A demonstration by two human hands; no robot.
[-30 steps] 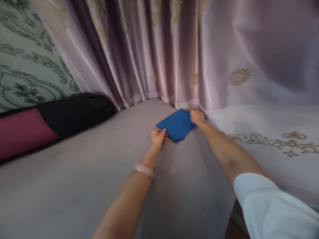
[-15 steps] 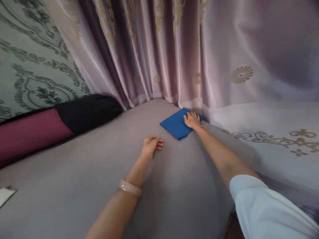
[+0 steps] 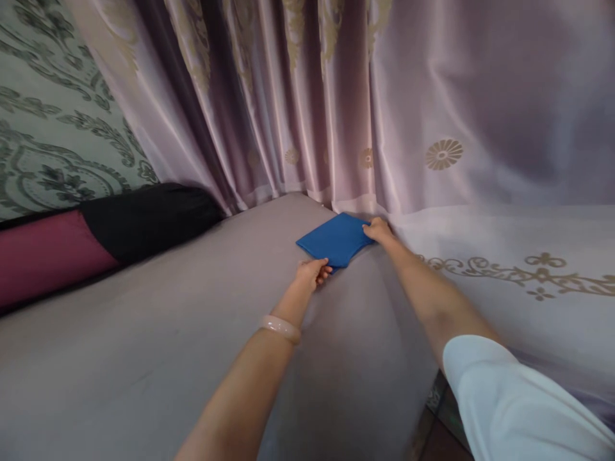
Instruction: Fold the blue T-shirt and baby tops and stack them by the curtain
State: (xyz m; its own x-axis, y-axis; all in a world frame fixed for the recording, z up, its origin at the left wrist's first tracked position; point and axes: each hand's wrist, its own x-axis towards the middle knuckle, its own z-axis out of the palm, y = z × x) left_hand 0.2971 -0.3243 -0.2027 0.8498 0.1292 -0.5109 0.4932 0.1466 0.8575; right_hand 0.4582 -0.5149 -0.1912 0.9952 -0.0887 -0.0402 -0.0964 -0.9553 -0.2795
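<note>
A folded piece of blue cloth (image 3: 336, 237), perhaps a garment, lies flat near the far corner of the grey-covered bed (image 3: 192, 307). At its near edge, my left hand (image 3: 314, 273) pinches the fabric between thumb and fingers; a pale bangle sits on that wrist. My right hand (image 3: 378, 229) grips the cloth's right end, its thumb on top and the other fingers mostly hidden underneath or behind.
Satiny mauve curtains (image 3: 350, 115) with gold motifs hang along the far and right sides of the bed. A black and maroon bolster (image 3: 96, 237) lies along the left, against patterned green wallpaper (image 3: 52, 147). Dark floor (image 3: 442, 435) shows at the lower right.
My left hand has moved right and forward from the bare sheet onto the cloth's near edge. My right hand has gone from lying flat on the cloth to gripping its right end.
</note>
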